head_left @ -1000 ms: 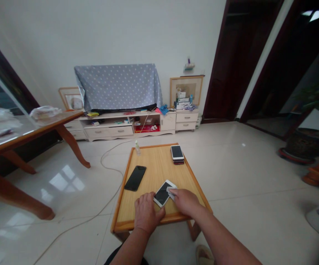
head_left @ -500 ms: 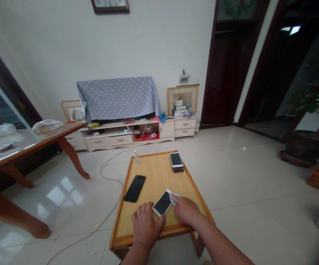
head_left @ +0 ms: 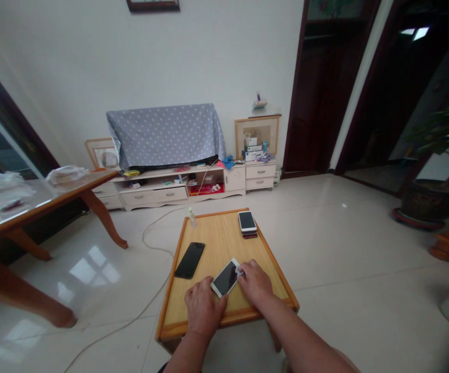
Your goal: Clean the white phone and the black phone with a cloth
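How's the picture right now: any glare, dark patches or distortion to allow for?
Head view: bright glare on the floor at left; doorway at right nearly black; upright door edges lean outward toward the top; lower right corner darkened; white phone outline clear, but the white cloth in the right fingers is too small for detail.

head-worn view | forward, downward | small table [head_left: 219, 233] near | wall [head_left: 228, 57] far

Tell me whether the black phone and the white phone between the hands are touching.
Apart. The head view plainly shows bare wooden tabletop between the black phone and the white phone.
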`<control>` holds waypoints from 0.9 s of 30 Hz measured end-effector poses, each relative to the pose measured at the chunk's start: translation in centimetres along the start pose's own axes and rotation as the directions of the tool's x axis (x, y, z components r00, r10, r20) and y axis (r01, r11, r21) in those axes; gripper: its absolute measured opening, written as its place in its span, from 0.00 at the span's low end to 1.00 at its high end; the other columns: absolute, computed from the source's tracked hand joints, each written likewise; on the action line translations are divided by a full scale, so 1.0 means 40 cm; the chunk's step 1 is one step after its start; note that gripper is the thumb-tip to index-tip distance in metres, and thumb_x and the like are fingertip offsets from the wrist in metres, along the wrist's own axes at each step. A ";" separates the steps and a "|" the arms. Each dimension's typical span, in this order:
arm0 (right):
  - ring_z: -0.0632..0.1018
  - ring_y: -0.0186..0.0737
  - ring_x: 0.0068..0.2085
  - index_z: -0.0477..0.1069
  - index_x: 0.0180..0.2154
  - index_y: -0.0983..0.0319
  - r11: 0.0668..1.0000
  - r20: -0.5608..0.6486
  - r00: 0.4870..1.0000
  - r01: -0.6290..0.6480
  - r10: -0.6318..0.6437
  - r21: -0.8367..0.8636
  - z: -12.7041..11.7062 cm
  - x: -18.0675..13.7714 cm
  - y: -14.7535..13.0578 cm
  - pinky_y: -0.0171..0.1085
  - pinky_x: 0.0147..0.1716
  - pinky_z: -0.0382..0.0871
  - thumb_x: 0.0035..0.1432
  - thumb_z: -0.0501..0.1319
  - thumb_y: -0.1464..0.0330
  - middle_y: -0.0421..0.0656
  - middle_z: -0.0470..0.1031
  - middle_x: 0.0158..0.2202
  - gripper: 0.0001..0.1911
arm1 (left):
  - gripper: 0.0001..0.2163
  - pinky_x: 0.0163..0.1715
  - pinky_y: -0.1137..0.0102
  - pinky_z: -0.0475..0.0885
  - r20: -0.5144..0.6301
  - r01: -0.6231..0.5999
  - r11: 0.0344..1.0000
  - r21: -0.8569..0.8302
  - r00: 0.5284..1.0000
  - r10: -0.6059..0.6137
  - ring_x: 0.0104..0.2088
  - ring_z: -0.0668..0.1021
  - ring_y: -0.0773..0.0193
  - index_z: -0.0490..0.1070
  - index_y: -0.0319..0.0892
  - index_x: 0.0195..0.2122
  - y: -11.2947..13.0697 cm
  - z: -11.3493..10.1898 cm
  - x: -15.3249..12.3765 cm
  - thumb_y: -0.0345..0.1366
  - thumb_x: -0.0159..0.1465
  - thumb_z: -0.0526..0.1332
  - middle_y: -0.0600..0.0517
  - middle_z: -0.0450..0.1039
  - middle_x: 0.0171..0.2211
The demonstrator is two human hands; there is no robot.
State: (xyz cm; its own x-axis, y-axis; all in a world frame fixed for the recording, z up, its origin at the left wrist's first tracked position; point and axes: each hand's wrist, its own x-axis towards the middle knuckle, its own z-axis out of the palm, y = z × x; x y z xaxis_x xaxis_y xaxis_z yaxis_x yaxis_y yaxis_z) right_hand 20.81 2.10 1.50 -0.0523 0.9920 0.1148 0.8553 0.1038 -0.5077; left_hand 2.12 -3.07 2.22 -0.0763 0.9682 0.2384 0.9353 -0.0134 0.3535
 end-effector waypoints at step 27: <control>0.75 0.36 0.31 0.75 0.31 0.58 0.938 -0.028 0.985 0.169 -0.168 0.304 0.023 -0.034 -0.152 0.33 0.30 0.55 0.61 0.57 0.68 0.40 0.78 0.29 0.09 | 0.22 0.47 0.62 0.71 -0.054 -0.070 0.794 -0.604 0.997 0.047 0.43 0.78 0.58 0.62 0.41 0.58 -0.056 0.051 0.006 0.35 0.62 0.59 0.46 0.77 0.42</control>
State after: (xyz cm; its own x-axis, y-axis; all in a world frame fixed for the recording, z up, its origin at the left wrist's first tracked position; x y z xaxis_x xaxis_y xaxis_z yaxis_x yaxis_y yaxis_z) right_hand 15.22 0.19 3.65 -0.1807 0.9580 0.2226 0.6365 0.2865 -0.7161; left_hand 0.72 -2.29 -0.36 -0.0507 0.9514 0.3036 0.5396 -0.2297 0.8100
